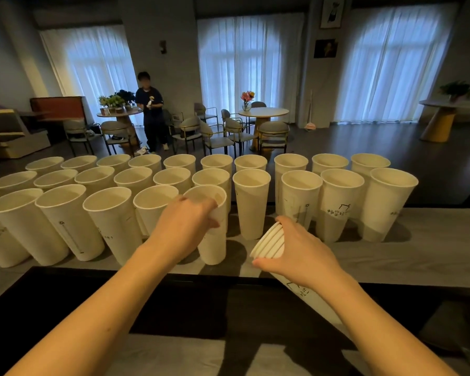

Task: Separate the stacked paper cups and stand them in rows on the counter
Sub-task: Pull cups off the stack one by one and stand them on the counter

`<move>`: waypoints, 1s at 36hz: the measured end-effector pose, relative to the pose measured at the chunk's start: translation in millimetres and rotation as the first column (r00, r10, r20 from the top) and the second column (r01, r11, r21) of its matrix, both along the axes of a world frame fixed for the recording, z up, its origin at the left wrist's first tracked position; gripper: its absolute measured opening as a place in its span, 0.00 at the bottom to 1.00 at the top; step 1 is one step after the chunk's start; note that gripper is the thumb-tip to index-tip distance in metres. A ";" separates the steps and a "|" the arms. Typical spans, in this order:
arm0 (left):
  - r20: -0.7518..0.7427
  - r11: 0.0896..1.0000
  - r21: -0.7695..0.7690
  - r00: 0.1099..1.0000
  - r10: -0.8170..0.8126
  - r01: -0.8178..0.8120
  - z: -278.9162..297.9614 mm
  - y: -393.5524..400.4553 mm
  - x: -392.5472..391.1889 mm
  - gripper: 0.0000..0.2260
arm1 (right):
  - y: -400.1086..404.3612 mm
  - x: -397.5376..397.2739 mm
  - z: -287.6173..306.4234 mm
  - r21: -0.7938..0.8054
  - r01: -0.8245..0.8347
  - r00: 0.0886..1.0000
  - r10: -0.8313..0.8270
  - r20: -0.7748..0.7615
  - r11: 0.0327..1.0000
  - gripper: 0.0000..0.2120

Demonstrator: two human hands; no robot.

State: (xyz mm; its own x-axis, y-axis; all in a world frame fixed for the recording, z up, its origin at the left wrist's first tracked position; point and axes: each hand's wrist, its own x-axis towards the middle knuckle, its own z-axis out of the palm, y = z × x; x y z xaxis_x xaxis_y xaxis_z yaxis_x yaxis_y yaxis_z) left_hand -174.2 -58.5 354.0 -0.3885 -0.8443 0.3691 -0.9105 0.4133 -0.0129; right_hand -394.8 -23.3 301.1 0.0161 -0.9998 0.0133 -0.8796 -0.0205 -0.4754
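Observation:
Several white paper cups stand upright in three rows [251,202] on the grey counter [391,256]. My left hand [186,226] grips a single cup [215,240] by its upper wall; the cup stands at the right end of the front row, its base on or just above the counter. My right hand [299,253] holds a stack of nested cups [269,244], tilted with the rims pointing up and left, near the counter's front edge. The lower part of the stack runs back under my wrist.
A dark ledge [174,299] runs below the counter's front edge. To the right of the single cup the front row has bare counter. Beyond the counter lies a room with round tables [263,112], chairs, and a person [152,112] standing at the back left.

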 end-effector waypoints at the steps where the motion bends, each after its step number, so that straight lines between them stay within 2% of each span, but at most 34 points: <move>1: 0.036 1.000 0.015 0.999 0.015 -0.016 -2.1 -2.3 -0.3 0.16 | 0.3 0.2 -0.2 -0.002 0.000 1.000 0.000 0.012 1.000 0.52; 5: 0.046 1.000 0.021 0.999 0.019 -0.020 -5.5 -10.1 2.3 0.18 | 2.0 -1.2 0.9 -0.008 0.006 0.998 -0.006 0.056 1.000 0.52; 8: -0.011 0.998 0.052 1.000 0.026 -0.025 -1.8 -13.7 3.3 0.23 | 2.6 -3.1 3.1 -0.014 0.005 0.993 -0.003 0.115 1.000 0.54; 10: -0.090 0.998 -0.057 0.996 -0.009 0.004 1.1 -12.6 2.6 0.24 | 3.0 -5.0 4.4 -0.021 0.006 0.988 -0.003 0.152 1.000 0.55; 12: -0.212 0.976 -0.206 0.971 -0.108 0.063 3.3 -3.2 -5.7 0.20 | 4.0 -7.6 5.7 -0.032 0.009 0.983 -0.003 0.185 0.999 0.55; 13: -0.296 0.976 -0.196 0.942 -0.155 0.099 4.7 4.0 -12.7 0.19 | 4.0 -8.3 6.1 -0.042 0.004 0.978 0.005 0.207 0.999 0.54; 15: -0.459 0.976 0.019 0.869 -0.183 0.216 5.4 16.9 -31.2 0.17 | 5.2 -9.9 7.7 -0.081 -0.010 0.967 0.031 0.255 0.997 0.50; 17: -0.503 0.882 0.314 0.850 -0.158 0.350 4.5 22.8 -47.7 0.14 | 5.9 -10.2 9.8 -0.137 -0.023 0.959 0.061 0.278 0.990 0.48; 18: -0.512 0.819 0.411 0.844 -0.157 0.401 4.6 24.0 -53.5 0.13 | 6.6 -10.7 10.7 -0.160 -0.026 0.959 0.070 0.275 0.987 0.47; 21: -0.598 0.709 0.520 0.796 -0.096 0.477 5.0 25.3 -63.2 0.13 | 10.7 -14.6 12.9 -0.176 -0.039 0.970 0.079 0.230 0.984 0.51; 25: -0.691 0.671 0.534 0.723 -0.005 0.514 4.3 29.2 -73.3 0.11 | 16.3 -22.6 13.3 -0.185 -0.048 0.979 0.082 0.184 0.982 0.49; 26: -0.702 0.682 0.520 0.712 -0.002 0.514 4.3 30.4 -75.4 0.09 | 17.5 -24.6 13.7 -0.190 -0.050 0.981 0.084 0.177 0.981 0.48; 29: -0.723 0.786 0.436 0.690 0.017 0.438 4.1 26.1 -76.9 0.04 | 18.7 -33.1 11.2 -0.193 -0.051 0.985 0.081 0.151 0.980 0.43; 32: -0.733 0.873 0.338 0.680 0.009 0.353 12.5 19.1 -71.6 0.02 | 19.2 -45.4 8.0 -0.144 -0.024 0.993 0.040 0.108 0.989 0.44; 34: -0.682 0.938 0.200 0.728 -0.075 0.284 23.6 16.4 -67.8 0.02 | 19.7 -54.4 5.6 -0.074 -0.005 0.998 0.009 0.054 0.997 0.44; 36: -0.524 0.978 0.073 0.842 -0.128 0.194 30.5 14.0 -67.2 0.05 | 20.0 -61.6 2.1 -0.004 0.034 0.999 -0.034 -0.011 0.999 0.47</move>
